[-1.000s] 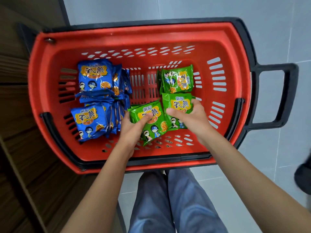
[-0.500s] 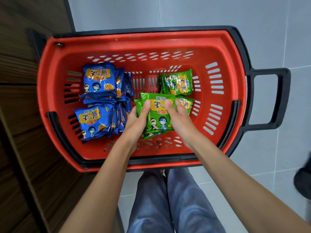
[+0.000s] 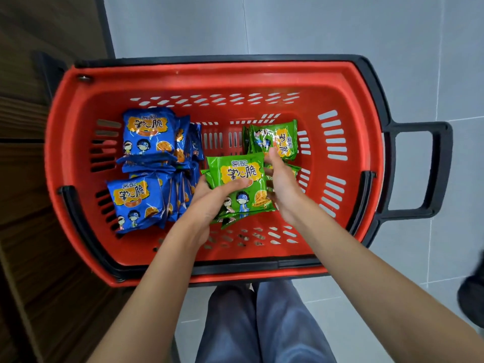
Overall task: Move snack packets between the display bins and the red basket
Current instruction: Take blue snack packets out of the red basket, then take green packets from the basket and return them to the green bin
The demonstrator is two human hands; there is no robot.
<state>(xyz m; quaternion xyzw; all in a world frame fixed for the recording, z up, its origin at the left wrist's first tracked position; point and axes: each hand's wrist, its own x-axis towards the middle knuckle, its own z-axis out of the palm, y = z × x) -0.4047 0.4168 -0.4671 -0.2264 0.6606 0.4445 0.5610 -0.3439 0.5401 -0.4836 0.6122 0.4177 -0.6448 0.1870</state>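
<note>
I have only one view, head-worn, looking steeply down from close above the red basket (image 3: 209, 79), its near rim towards me.

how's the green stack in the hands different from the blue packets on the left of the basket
Colour: the green stack is green-wrapped, the blue packets blue.
Hold: the left hand and right hand grip the green stack from either side; nothing touches the blue packets.
Place: the green stack is right of centre, the blue packets lie piled along the left.
Shared: same yellow label and cartoon figures, both inside the red basket.
</note>
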